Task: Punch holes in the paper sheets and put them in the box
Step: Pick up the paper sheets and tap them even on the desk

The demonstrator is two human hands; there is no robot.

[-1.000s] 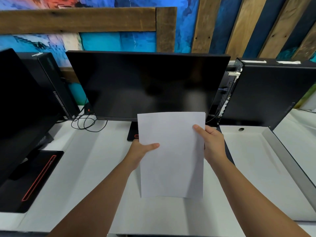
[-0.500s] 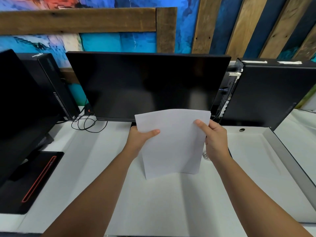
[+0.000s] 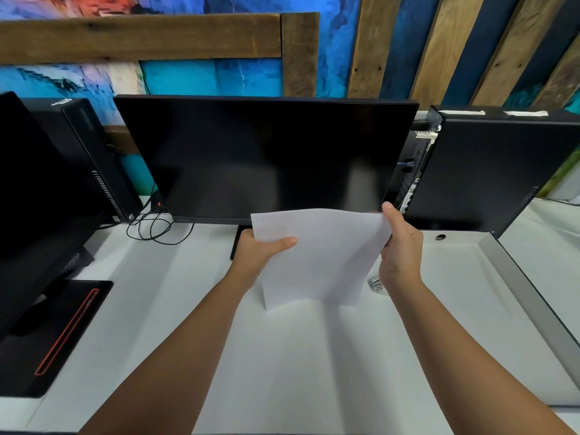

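A white paper sheet (image 3: 323,259) is held in the air above the white desk, tilted away from me, just in front of the middle monitor. My left hand (image 3: 257,252) grips its left edge with the thumb on top. My right hand (image 3: 400,246) pinches its upper right corner. A small shiny metal part (image 3: 375,284), perhaps the hole punch, peeks out below my right hand; most of it is hidden behind the paper and hand. No box is clearly in view.
A black monitor (image 3: 266,158) stands straight ahead, another monitor (image 3: 37,196) at the left with a black base (image 3: 59,334). Black computer cases (image 3: 502,171) stand at the right and back left. Coiled cables (image 3: 153,227) lie on the white desk (image 3: 282,372). A grey divider (image 3: 527,290) runs along the right.
Both hands have carried the sheet forward and down toward the monitor's foot; the sheet has tilted flatter, away from me, and its top edge has bowed.
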